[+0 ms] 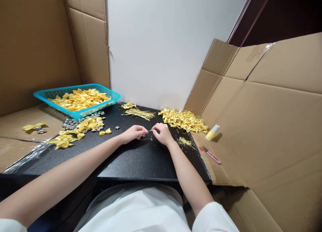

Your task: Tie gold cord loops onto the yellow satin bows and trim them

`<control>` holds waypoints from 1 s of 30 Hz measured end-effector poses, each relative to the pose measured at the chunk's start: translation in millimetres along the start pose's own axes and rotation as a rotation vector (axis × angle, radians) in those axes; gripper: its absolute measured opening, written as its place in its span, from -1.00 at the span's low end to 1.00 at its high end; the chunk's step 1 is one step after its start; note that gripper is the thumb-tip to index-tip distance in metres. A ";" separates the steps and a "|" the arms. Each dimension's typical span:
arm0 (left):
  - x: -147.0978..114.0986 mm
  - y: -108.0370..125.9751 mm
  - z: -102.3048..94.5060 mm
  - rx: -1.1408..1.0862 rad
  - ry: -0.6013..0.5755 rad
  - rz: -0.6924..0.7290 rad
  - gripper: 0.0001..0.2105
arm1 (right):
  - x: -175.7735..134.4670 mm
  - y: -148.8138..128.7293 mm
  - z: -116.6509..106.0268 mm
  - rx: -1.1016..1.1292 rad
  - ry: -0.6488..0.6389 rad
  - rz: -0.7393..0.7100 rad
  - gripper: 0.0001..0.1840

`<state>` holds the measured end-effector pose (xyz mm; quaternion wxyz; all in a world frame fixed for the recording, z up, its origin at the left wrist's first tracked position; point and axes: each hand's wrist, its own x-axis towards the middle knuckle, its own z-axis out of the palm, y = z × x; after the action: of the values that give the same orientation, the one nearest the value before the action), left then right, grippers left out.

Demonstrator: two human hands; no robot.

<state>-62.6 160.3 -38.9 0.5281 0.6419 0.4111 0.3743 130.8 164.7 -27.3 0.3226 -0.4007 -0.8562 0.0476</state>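
"What is being held?"
"A thin gold cord (150,130) is pinched by the fingertips of both the left hand (136,133) and the right hand (161,133), with a short stretch left showing between them."
"And where is it?"
"It is held near the middle of the black tabletop (130,163)."
"What is laid around it?"
"Beyond the hands, a bundle of gold cords (139,113) is placed beside heaped yellow ribbon bows (184,120); to the left, more bows are contained in a turquoise basket (114,96)."
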 end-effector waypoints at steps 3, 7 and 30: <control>0.2 0.4 0.1 -0.008 0.001 -0.004 -0.67 | 0.1 0.6 -0.7 0.007 0.016 0.003 -0.86; 0.2 0.6 0.0 -0.015 0.002 0.000 -0.66 | -0.9 -2.1 -3.2 0.037 -0.003 0.016 -0.89; -0.9 2.4 0.4 0.012 -0.014 0.009 -0.65 | -1.6 -7.2 7.8 0.061 0.050 -0.017 -0.92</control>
<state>-62.2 159.0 -36.6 0.5252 0.6496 0.4066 0.3699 122.2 160.1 -31.9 0.3564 -0.3845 -0.8494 0.0609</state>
